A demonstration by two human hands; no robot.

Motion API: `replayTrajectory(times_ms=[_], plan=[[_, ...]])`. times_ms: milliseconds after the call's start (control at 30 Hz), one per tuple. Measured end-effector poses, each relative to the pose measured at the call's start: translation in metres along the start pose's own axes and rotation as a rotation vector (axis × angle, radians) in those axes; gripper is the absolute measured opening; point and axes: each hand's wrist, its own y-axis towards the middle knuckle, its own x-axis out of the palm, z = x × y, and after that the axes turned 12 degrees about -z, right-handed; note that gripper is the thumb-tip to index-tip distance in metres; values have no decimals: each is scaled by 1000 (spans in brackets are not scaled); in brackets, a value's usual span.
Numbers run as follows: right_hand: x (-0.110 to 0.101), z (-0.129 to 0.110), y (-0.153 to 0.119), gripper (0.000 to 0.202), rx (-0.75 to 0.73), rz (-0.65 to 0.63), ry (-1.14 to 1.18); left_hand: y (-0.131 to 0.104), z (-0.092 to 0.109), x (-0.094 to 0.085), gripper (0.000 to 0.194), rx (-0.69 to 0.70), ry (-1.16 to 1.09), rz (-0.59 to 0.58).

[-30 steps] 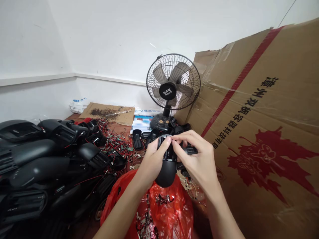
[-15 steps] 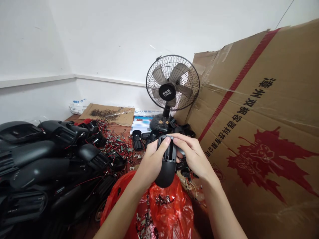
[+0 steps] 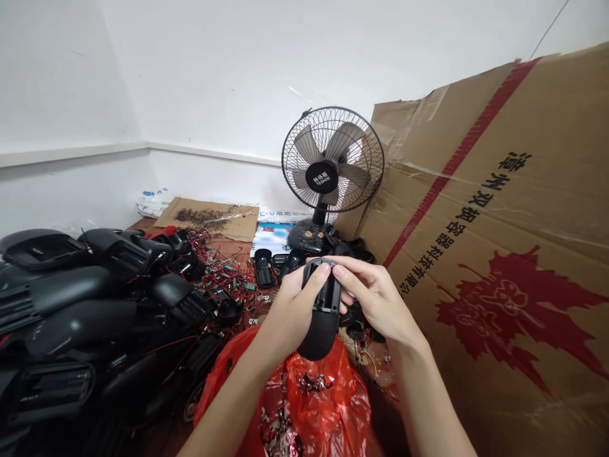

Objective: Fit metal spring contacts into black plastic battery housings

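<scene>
Black plastic, rounded at its lower end and open on the side facing the camera, the housing part (image 3: 322,311) is held upright just below the centre of the view. Ribbed slots show in its open upper half. The left hand (image 3: 291,308) wraps the part from its 9 o'clock side, fingers curled closed around the body and the thumb pressed on the top rim. The right hand (image 3: 375,297) comes in from 3 o'clock, its fingertips (image 3: 339,270) pinched together against the same top edge, touching the left thumb; whether something small sits between them cannot be told.

Directly under the part, at 6 o'clock, lies a red plastic bag (image 3: 304,400) with small metal pieces on it. At 9 o'clock a heap of black plastic shells (image 3: 90,304) fills the left side, with a scatter of red wires and small circuit boards (image 3: 223,276) beyond it. At 12 o'clock from the hands stands a black desk fan (image 3: 332,162) against the white wall. A large cardboard box (image 3: 499,209) with a red stripe and printed characters leans in at 3 o'clock.
</scene>
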Motion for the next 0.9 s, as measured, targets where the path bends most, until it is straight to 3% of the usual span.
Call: replayTrajectory(times_ms=[433, 900], plan=[[2, -3, -2, 36, 31, 1, 38, -2, 6, 1, 40, -15, 41, -4], [11, -4, 0, 30, 51, 141, 44, -3, 7, 3, 37, -29, 43, 15]])
